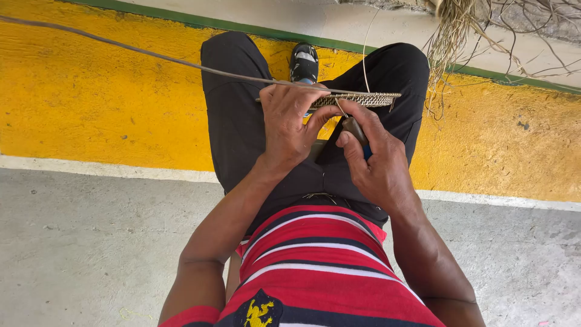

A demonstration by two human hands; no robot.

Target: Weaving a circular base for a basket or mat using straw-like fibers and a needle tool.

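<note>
Over the lap, the left hand [287, 124] clamps a flat woven strip [357, 99] edge-on above the black trousers [242, 133], keeping it level and steady; a long cane strand [121, 47] trails off from it. Just beside, the right hand [375, 160] closes on a dark-handled tool [354, 130], tip angled up toward the weave

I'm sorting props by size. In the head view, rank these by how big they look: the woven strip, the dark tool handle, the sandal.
1. woven strip, longest
2. sandal
3. dark tool handle, mostly hidden by the right hand, so its rank is unsure
</note>
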